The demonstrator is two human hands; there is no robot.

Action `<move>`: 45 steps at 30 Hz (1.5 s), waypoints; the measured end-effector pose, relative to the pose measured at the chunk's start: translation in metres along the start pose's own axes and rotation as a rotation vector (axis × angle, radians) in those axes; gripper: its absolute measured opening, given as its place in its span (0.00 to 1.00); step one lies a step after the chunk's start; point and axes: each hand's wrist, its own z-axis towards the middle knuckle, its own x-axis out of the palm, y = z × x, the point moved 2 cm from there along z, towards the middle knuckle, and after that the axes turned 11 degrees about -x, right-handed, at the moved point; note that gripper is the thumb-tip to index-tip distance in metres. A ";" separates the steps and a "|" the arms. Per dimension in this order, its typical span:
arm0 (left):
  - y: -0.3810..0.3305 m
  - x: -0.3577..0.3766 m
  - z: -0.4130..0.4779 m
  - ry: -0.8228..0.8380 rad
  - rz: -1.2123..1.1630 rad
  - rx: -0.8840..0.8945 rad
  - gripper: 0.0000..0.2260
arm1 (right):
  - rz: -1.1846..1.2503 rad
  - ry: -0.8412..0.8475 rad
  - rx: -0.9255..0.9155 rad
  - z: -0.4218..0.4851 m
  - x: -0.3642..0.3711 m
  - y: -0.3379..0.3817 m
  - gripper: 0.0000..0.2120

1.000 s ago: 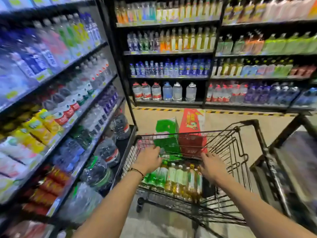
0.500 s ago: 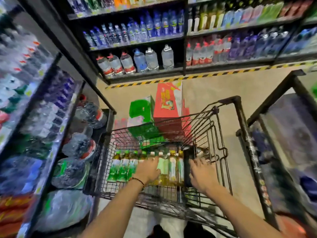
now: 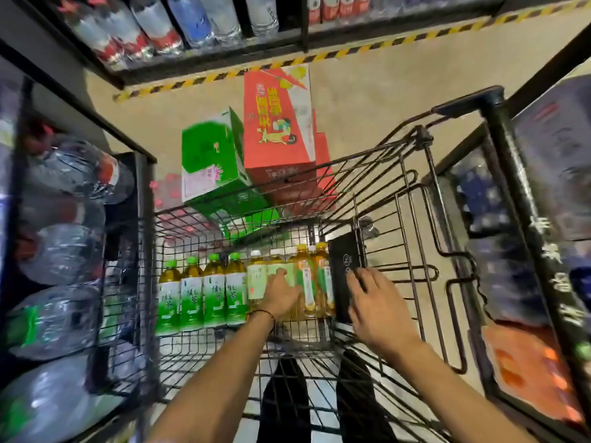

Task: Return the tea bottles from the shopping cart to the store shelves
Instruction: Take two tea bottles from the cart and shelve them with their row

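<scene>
Head view has us reaching into the cart (image 3: 412,174), where the tea bottles (image 3: 204,292) lie in a row, left hand (image 3: 281,295) spread, not yet closed, on a pale-labelled bottle (image 3: 256,279) to lift it, right hand (image 3: 377,302) open, holding nothing.

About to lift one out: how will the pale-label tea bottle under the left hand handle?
The bottle looks full, so probably heavy for its size. Its smooth label may slip under the left hand. It lies packed between neighbouring bottles, so it probably won't roll until lifted.
</scene>
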 end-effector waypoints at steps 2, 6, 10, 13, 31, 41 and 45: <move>0.000 0.016 0.019 0.006 -0.182 -0.079 0.26 | 0.012 0.035 0.002 0.006 0.005 0.001 0.32; 0.011 0.048 0.048 0.112 -0.345 -0.132 0.29 | 0.027 0.023 0.030 0.008 0.010 -0.001 0.34; 0.013 0.063 0.062 0.086 -0.415 -0.146 0.25 | 0.050 0.006 0.043 0.012 0.011 -0.002 0.34; 0.011 0.068 0.072 0.025 -0.312 -0.137 0.26 | 0.039 0.018 0.040 0.018 0.014 -0.004 0.32; 0.040 0.016 0.057 0.173 -0.686 -0.154 0.26 | 0.037 -0.003 -0.048 0.051 0.020 -0.001 0.29; 0.108 -0.052 0.051 0.077 -0.819 -0.159 0.32 | 0.026 0.117 -0.041 0.140 0.101 0.010 0.33; 0.134 -0.059 0.050 0.048 -0.788 -0.163 0.32 | -0.144 0.264 -0.026 0.150 0.144 0.005 0.45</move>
